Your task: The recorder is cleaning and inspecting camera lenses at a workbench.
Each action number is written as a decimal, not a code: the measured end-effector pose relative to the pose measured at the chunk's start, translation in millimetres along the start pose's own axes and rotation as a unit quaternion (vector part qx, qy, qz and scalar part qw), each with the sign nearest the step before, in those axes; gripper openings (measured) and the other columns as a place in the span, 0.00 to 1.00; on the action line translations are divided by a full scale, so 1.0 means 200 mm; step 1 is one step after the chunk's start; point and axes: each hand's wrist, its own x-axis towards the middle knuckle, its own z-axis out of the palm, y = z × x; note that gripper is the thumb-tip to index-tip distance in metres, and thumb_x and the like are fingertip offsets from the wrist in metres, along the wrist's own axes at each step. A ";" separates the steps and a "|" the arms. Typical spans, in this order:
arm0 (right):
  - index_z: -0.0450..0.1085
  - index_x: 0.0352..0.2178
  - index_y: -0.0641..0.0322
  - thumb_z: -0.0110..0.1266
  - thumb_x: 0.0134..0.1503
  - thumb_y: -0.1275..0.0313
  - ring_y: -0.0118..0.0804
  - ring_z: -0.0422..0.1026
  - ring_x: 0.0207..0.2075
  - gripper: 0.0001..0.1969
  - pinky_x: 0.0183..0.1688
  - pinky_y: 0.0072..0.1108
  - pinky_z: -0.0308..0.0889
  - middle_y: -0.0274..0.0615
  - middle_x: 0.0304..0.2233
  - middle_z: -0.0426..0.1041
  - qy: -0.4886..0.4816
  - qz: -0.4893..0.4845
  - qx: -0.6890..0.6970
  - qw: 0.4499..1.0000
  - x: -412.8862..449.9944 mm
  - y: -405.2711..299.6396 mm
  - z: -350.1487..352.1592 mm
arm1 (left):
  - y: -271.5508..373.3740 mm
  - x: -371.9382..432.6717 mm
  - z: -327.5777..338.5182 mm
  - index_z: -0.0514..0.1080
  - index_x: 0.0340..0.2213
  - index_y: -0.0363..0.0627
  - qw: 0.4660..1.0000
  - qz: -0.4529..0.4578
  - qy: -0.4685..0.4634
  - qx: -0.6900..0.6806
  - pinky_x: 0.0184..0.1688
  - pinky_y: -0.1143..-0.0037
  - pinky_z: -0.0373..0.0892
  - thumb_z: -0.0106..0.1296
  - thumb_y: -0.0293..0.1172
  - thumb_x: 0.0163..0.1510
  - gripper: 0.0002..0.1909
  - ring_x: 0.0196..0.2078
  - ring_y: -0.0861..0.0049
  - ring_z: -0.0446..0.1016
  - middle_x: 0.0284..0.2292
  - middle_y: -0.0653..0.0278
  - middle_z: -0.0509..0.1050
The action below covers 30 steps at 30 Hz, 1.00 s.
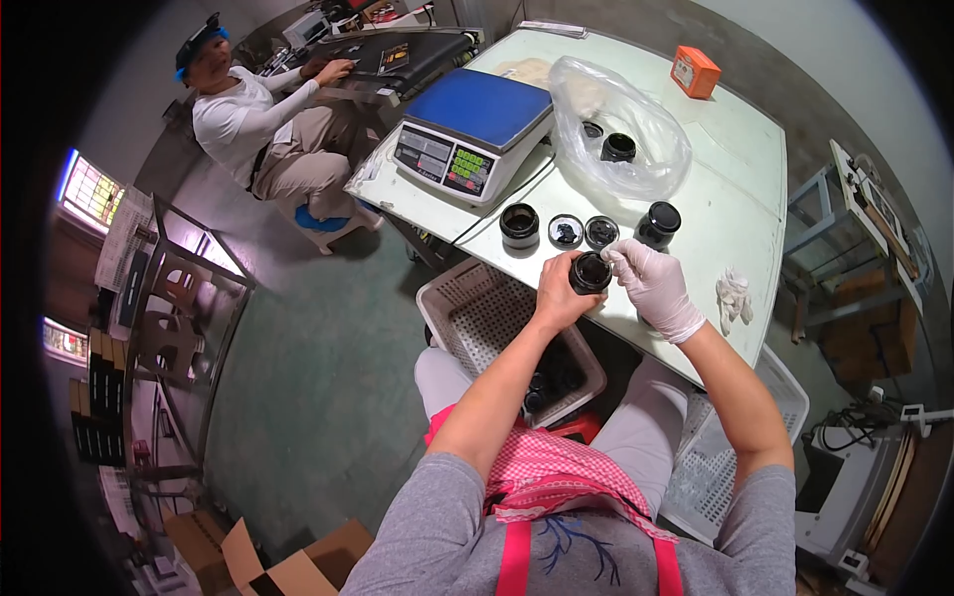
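Observation:
My bare left hand (560, 292) grips a small dark open jar (591, 273) at the table's near edge. My right hand (648, 281), in a thin white glove, has its fingertips pinched at the jar's rim; whether something is between them is too small to tell. Just beyond are two round jar lids, one (566, 232) with dark residue on its pale inside and a darker one (601, 232). To their left stands another open dark jar (519, 226). A dark jar with its lid on (659, 225) stands behind my right hand. A dark object is partly hidden beneath my right wrist.
A clear plastic bag (641, 182) holds an open jar (618, 147) and a lid, beside a blue-topped digital scale (481, 108). A crumpled white glove (734, 296) and orange box (695, 72) lie right. Below is a white perforated crate (462, 316). A seated co-worker (246, 123) faces a conveyor belt.

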 end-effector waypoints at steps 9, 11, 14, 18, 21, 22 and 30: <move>0.75 0.41 0.60 0.57 0.59 0.76 0.53 0.77 0.33 0.08 0.36 0.32 0.73 0.50 0.32 0.78 -0.046 -0.115 -0.030 0.992 0.00 0.07 0.03 | 0.00 0.01 -0.01 0.69 0.48 0.43 1.000 -0.003 0.009 0.009 0.56 0.62 0.66 0.73 0.36 0.32 0.39 0.52 0.54 0.68 0.45 0.52 0.73; 0.74 0.41 0.60 0.57 0.60 0.76 0.53 0.77 0.34 0.07 0.36 0.33 0.72 0.50 0.33 0.78 -0.049 -0.111 -0.026 0.992 -0.01 0.09 0.03 | 0.03 0.01 -0.02 0.69 0.49 0.42 1.000 0.001 0.005 0.006 0.56 0.61 0.67 0.73 0.35 0.32 0.40 0.51 0.51 0.69 0.46 0.50 0.73; 0.74 0.41 0.60 0.56 0.57 0.78 0.54 0.77 0.36 0.09 0.38 0.35 0.72 0.51 0.34 0.77 -0.055 -0.076 -0.005 0.996 -0.01 0.11 0.06 | 0.02 -0.01 0.00 0.69 0.49 0.42 1.000 0.013 0.022 -0.004 0.56 0.61 0.67 0.73 0.35 0.31 0.41 0.51 0.50 0.69 0.46 0.49 0.73; 0.74 0.41 0.63 0.54 0.63 0.74 0.52 0.77 0.34 0.07 0.38 0.32 0.72 0.52 0.33 0.77 -0.096 0.003 0.043 0.994 -0.01 0.09 0.06 | -0.02 0.00 0.02 0.68 0.51 0.41 1.000 0.017 -0.001 0.000 0.58 0.63 0.65 0.73 0.38 0.32 0.42 0.54 0.53 0.68 0.48 0.50 0.71; 0.75 0.40 0.65 0.53 0.63 0.74 0.47 0.78 0.33 0.07 0.38 0.30 0.72 0.51 0.33 0.78 -0.124 0.036 0.083 0.988 0.02 0.12 0.07 | -0.03 -0.01 0.01 0.69 0.50 0.42 1.000 0.026 0.017 0.002 0.58 0.63 0.65 0.73 0.37 0.32 0.41 0.53 0.54 0.68 0.47 0.51 0.72; 0.75 0.40 0.65 0.53 0.63 0.74 0.46 0.78 0.33 0.07 0.38 0.29 0.72 0.51 0.34 0.78 -0.139 0.051 0.098 0.984 0.02 0.13 0.07 | -0.03 -0.01 0.01 0.69 0.50 0.42 1.000 0.022 0.012 0.001 0.58 0.64 0.65 0.73 0.37 0.32 0.41 0.53 0.54 0.68 0.47 0.52 0.72; 0.76 0.39 0.65 0.54 0.61 0.77 0.41 0.77 0.33 0.06 0.38 0.29 0.71 0.49 0.32 0.77 -0.214 0.026 0.089 0.973 0.09 0.09 -0.04 | -0.01 0.01 -0.01 0.69 0.50 0.44 1.000 0.023 0.008 0.003 0.57 0.63 0.66 0.73 0.38 0.34 0.40 0.53 0.55 0.68 0.46 0.53 0.72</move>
